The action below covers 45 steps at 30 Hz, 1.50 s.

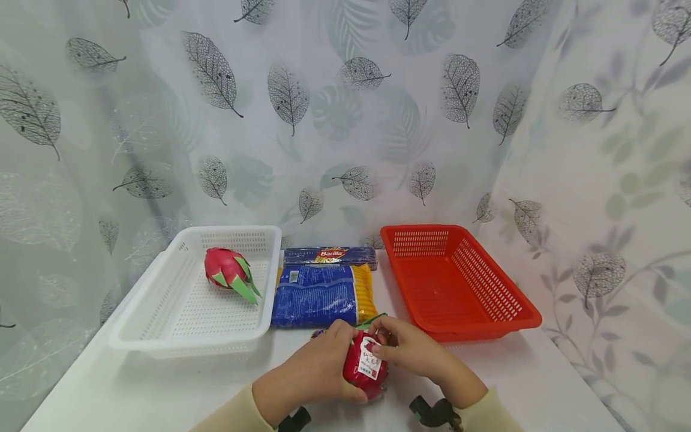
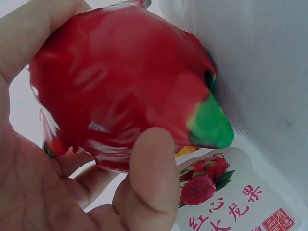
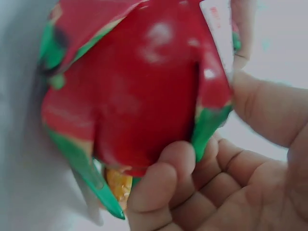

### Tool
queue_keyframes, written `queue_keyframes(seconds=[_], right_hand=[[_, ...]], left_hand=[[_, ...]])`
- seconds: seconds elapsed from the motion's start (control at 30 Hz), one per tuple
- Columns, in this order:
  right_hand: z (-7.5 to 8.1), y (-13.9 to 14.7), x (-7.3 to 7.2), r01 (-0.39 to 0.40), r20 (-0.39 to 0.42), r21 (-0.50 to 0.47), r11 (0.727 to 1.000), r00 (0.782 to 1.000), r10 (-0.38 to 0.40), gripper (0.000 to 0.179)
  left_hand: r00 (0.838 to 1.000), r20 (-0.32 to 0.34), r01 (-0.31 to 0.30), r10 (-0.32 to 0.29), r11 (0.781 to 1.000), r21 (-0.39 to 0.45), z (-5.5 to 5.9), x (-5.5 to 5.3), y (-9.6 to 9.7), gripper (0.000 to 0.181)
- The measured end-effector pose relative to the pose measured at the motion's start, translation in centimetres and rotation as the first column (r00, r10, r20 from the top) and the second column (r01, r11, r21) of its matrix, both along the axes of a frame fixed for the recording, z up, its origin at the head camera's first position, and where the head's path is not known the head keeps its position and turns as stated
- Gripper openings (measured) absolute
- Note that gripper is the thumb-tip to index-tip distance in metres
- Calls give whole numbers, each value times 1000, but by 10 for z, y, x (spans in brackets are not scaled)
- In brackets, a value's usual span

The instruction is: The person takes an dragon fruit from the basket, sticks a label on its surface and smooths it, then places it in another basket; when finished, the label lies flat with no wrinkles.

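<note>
Fruit (image 1: 352,363) between two hands, and that's the relation everything hangs on! The red dragon fruit sits low on the near side of the table, left hand (image 1: 318,366) curled round its left flank, right hand (image 1: 412,348) gripping from the right. Neither is nearer; both are on it. Its long axis runs roughly away from the person, green tips at the far end, rounded end close in. The white label (image 1: 369,360) faces up, right thumb up against its edge. Beyond and to the right, near the right hand, the red basket (image 1: 439,294); further off to the left, the white basket (image 1: 189,346) with a second fruit (image 1: 229,270) inside. Straight ahead, the blue packet (image 1: 315,294).

Now the hidden stuff! The held fruit's underside is out of sight from above, and whether it touches the table can't be told. A purple scrap (image 1: 317,333) peeks from behind the left hand, too covered to name. The right wrist view catches something yellow (image 3: 118,185) beneath the fruit, barely readable, and shows the label nearly edge-on. Both sleeves run off the bottom.
</note>
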State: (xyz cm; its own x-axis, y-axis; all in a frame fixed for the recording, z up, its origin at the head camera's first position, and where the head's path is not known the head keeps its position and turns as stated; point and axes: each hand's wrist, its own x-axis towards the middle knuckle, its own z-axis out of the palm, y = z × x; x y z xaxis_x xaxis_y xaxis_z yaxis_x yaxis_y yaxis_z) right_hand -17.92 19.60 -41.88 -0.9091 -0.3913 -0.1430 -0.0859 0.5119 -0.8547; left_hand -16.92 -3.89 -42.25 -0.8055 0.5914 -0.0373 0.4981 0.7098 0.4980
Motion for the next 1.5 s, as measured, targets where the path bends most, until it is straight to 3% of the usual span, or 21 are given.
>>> queue_keyframes(seconds=[0.13, 0.47, 0.57, 0.7, 0.8, 0.87, 1.0, 1.13, 1.2, 1.27, 1.5], right_hand=[[3, -1, -1, 34, 62, -65, 997, 998, -30, 30], [3, -5, -1, 101, 55, -67, 993, 994, -97, 22], [2, -6, 1, 95, 3, -4, 995, 995, -95, 20], [6, -8, 11, 117, -139, 138, 983, 985, -98, 20], [13, -13, 20, 161, -222, 223, 961, 969, -110, 31], [18, -20, 26, 166, -237, 277, 946, 966, -100, 48], [23, -36, 33, 99, -224, 395, 913, 975, -9, 82], [19, -50, 35, 34, -214, 474, 880, 974, 78, 95], [16, -54, 34, 21, -201, 485, 874, 976, 88, 95], [14, -55, 34, 16, -187, 487, 873, 979, 87, 93], [13, -49, 36, -9, -151, 455, 890, 985, 88, 84]], left_hand=[[1000, 2, 0, 0, 1000, -4, 2, 1, -1, 92], [1000, 9, 1, -1, 1000, -7, 5, 1, -3, 93], [1000, -5, 2, -2, 1000, -5, 4, 2, -4, 94], [1000, -22, 11, -11, 1000, -14, 6, 4, -5, 101], [1000, -15, 15, -15, 1000, -24, 14, 7, -10, 110], [1000, -29, 9, -10, 999, -33, 25, 10, -16, 112], [991, -119, -64, 58, 997, -48, 53, 13, -33, 102], [958, -214, -202, 189, 979, -40, 70, 11, -51, 88], [943, -232, -254, 239, 967, -36, 71, 9, -57, 84], [938, -232, -274, 259, 961, -38, 71, 7, -59, 82], [961, -178, -228, 213, 971, -67, 64, 2, -53, 79]])
